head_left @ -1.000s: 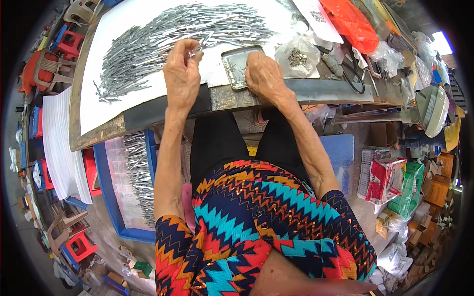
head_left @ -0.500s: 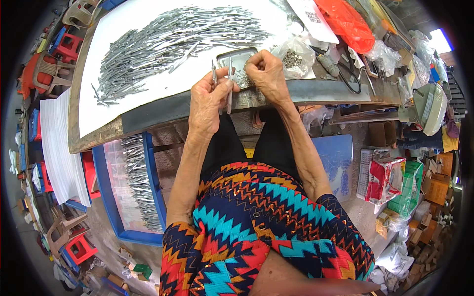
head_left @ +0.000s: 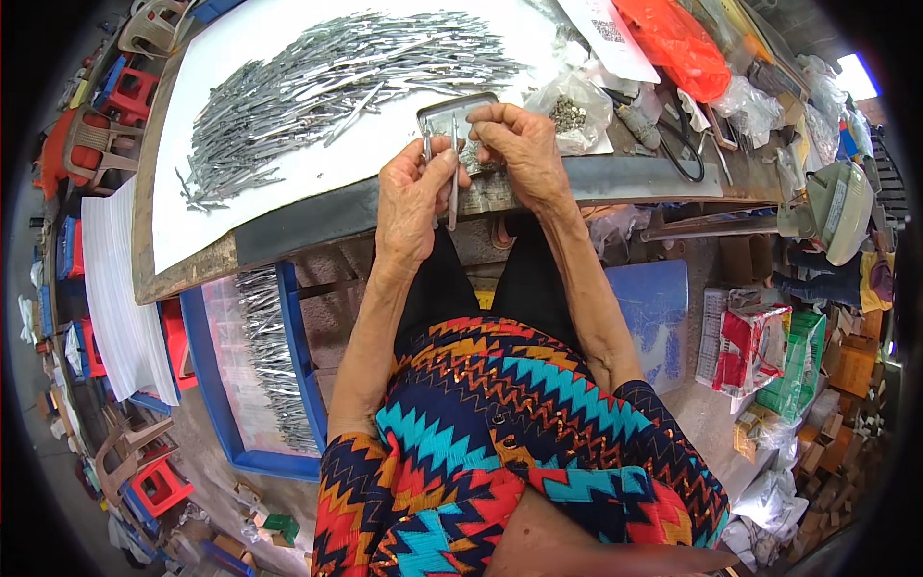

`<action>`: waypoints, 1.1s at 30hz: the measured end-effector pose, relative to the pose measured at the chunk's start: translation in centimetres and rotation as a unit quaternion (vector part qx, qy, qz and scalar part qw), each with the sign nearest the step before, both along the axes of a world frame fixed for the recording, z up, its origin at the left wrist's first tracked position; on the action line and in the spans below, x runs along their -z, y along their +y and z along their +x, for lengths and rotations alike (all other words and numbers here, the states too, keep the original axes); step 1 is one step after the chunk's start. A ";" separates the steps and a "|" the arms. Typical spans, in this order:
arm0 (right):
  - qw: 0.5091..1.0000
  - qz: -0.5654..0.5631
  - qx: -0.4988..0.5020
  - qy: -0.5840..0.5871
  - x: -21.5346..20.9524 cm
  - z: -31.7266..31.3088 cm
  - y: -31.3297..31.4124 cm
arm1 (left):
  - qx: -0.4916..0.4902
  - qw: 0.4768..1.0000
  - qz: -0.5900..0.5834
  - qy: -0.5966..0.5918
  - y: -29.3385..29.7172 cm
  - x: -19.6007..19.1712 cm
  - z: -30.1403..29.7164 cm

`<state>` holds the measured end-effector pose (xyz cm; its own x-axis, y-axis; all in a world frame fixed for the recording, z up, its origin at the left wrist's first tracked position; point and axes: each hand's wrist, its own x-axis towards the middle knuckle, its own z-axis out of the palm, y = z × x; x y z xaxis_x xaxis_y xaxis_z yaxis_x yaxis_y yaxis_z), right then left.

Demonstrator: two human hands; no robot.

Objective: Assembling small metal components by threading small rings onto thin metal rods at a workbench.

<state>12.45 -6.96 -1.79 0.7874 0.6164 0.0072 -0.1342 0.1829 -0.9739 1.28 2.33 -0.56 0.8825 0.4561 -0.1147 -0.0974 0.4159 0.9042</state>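
Observation:
Two slim grey metal pieces stand up from my left hand (head_left: 415,207), which is closed round them. The longer metal piece (head_left: 454,188) sits between the thumb and fingertips; the other metal piece (head_left: 428,151) rises beside it. My right hand (head_left: 527,159) is closed in a pinch just right of the longer piece's upper end. Whatever its fingertips hold is too small to make out. Behind the hands lies a shallow metal tray (head_left: 435,110) with small metal bits (head_left: 471,154) in it. A large pile of similar slim metal pieces (head_left: 317,82) covers the white sheet beyond.
A clear plastic bag of small metal parts (head_left: 567,115) lies right of the tray, near a hand tool with a black cable (head_left: 636,125). A red plastic bag (head_left: 678,53) sits farther back. Below the table's left side is a blue tray (head_left: 216,423) with more metal pieces.
My right hand has shifted slightly left and its fingertips have come closer to the longer metal piece. My left hand has moved a little right and nearer me, still holding both pieces.

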 end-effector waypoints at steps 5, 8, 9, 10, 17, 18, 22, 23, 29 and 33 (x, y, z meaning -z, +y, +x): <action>0.998 0.037 -0.021 0.047 0.1 -0.3 -0.2 | -0.018 0.999 0.027 0.004 -0.1 0.0 0.0; 0.997 0.054 -0.024 0.047 0.0 -0.6 -0.3 | -0.042 0.998 0.044 0.012 -0.3 0.1 -0.2; 0.998 0.058 -0.022 0.016 0.1 -0.6 -0.4 | -0.048 0.997 0.056 0.007 -0.4 0.2 -0.2; 0.998 0.061 -0.020 -0.014 0.1 -0.7 -0.4 | -0.054 0.996 0.067 0.002 -0.5 0.2 -0.2; 0.998 0.052 0.012 -0.028 -0.1 -1.1 -0.6 | -0.067 0.992 0.108 0.014 -0.9 0.0 -0.3; 0.998 0.050 0.017 -0.040 -0.1 -1.2 -0.6 | -0.067 0.989 0.128 0.026 -1.0 0.0 -0.4; 0.995 0.035 0.046 -0.078 -0.5 -1.6 -0.5 | -0.087 0.979 0.185 0.023 -1.2 0.5 -0.3; 0.995 0.034 0.045 -0.077 -0.6 -1.7 -0.5 | -0.088 0.979 0.185 0.023 -1.2 0.5 -0.3; 0.990 -0.008 0.059 -0.129 -1.0 -2.1 -0.4 | -0.095 0.969 0.222 0.045 -1.2 0.7 -0.3; 0.984 -0.033 0.068 -0.160 -0.9 -2.3 -0.4 | -0.095 0.957 0.266 0.067 -1.2 0.8 -0.5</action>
<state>10.14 -7.35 -0.91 0.8269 0.5121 0.2321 0.2027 0.1135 -0.9726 0.81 1.16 -1.41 0.7719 0.6317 0.0719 0.0053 -0.1196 0.9928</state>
